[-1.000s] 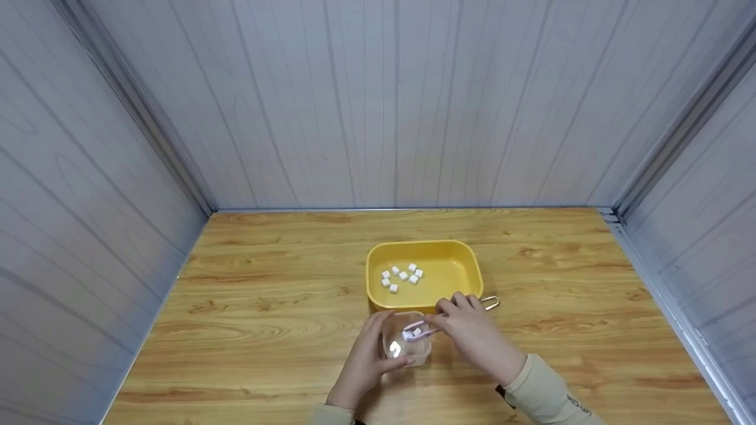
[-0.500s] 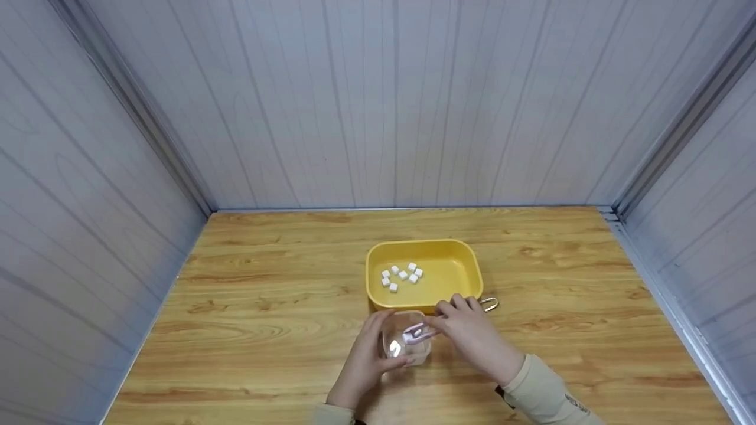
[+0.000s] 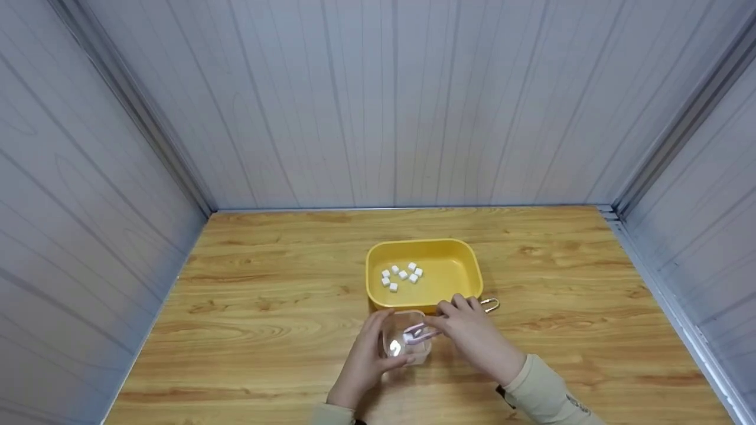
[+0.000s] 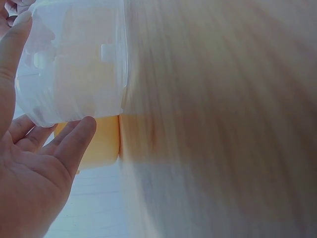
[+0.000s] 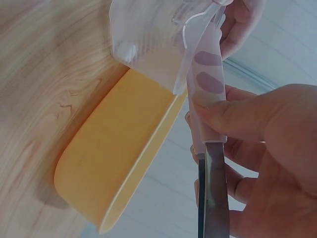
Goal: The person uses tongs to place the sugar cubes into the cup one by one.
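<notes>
My left hand (image 3: 366,361) holds a clear plastic box (image 4: 81,79) between thumb and fingers, its open mouth turned toward the right hand. My right hand (image 3: 472,333) pinches a pair of small tongs (image 5: 209,94), with pale lilac sleeves on the arms and metal behind. The tongs' tips reach into the mouth of the box, with something small and white at them in the head view. Through the box wall in the left wrist view shows a white cube (image 4: 106,52). Just beyond both hands stands a yellow tray (image 3: 452,271), with several white cubes (image 3: 403,275) on its left side.
The wood-grain table (image 3: 266,330) carries the tray, and its surface stretches to both sides. Pale panelled walls (image 3: 396,106) close off the back and both sides. The tongs' metal loop end (image 3: 490,304) sticks out past the right hand, near the tray's front right corner.
At the mouth of the box, the tongs' arms have shifted slightly and look closer together than a second ago. Both hands, the box and the cubes in the tray stay in place.
</notes>
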Demonstrator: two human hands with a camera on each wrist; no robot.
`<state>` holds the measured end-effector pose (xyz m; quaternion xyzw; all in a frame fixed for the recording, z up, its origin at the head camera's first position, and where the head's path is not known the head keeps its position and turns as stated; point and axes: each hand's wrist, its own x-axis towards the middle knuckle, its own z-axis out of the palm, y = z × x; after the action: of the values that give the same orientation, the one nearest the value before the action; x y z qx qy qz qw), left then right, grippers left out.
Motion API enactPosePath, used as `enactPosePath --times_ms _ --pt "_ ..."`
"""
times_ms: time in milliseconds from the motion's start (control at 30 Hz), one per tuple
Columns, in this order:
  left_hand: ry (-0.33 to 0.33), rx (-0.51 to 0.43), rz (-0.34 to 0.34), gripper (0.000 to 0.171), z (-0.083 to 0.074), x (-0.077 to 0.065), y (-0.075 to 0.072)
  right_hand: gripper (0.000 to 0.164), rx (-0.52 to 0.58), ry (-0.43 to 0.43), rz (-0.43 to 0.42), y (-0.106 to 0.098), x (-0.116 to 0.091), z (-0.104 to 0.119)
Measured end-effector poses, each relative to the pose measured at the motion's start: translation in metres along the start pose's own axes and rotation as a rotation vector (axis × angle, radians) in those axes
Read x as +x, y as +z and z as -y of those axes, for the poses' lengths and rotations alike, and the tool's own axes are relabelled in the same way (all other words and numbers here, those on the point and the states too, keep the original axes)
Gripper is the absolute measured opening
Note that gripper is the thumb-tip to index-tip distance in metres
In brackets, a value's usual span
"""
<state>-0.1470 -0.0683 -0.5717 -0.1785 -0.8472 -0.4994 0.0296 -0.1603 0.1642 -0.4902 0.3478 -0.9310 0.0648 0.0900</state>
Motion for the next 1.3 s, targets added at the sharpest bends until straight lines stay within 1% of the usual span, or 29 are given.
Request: enactPosePath --times_ms 167,300,400,567,633,800,900,1033,1167,1300 --pt "-0.031 -0.011 0.010 0.092 0.000 0.000 0.000 0.037 0.002 0.008 0.004 0.000 0.001 0.000" --pt "-0.042 -0.015 0.012 0.091 -0.001 0.000 0.000 0.038 0.002 0.011 0.002 -0.001 0.001 0.000" --pt "-0.029 -0.017 0.008 0.091 -0.001 0.001 0.000 0.039 0.006 0.008 -0.008 -0.001 0.001 0.000" --pt "0.017 -0.014 -0.001 0.090 -0.001 0.001 0.000 0.040 0.026 0.005 -0.011 -0.002 0.000 0.000" --pt "0.020 -0.015 0.001 0.089 -0.001 0.000 0.000 0.040 0.028 0.010 -0.002 -0.002 0.000 -0.001" --pt "-0.002 -0.030 0.003 0.088 -0.001 0.000 0.000 0.042 0.029 0.019 0.014 -0.004 0.000 -0.002" --pt "-0.003 -0.036 0.000 0.088 -0.001 -0.001 -0.001 0.044 0.035 0.009 0.000 -0.006 0.001 -0.003" --pt "0.013 -0.040 -0.006 0.089 0.000 -0.001 0.000 0.045 0.027 -0.001 -0.023 -0.010 0.003 -0.005" --pt "0.024 -0.040 -0.013 0.088 0.001 -0.001 0.001 0.045 0.006 0.001 -0.030 -0.016 0.005 -0.006" --pt "0.027 -0.048 -0.013 0.088 0.001 0.000 0.001 0.051 -0.014 0.007 -0.043 -0.021 0.007 -0.008"
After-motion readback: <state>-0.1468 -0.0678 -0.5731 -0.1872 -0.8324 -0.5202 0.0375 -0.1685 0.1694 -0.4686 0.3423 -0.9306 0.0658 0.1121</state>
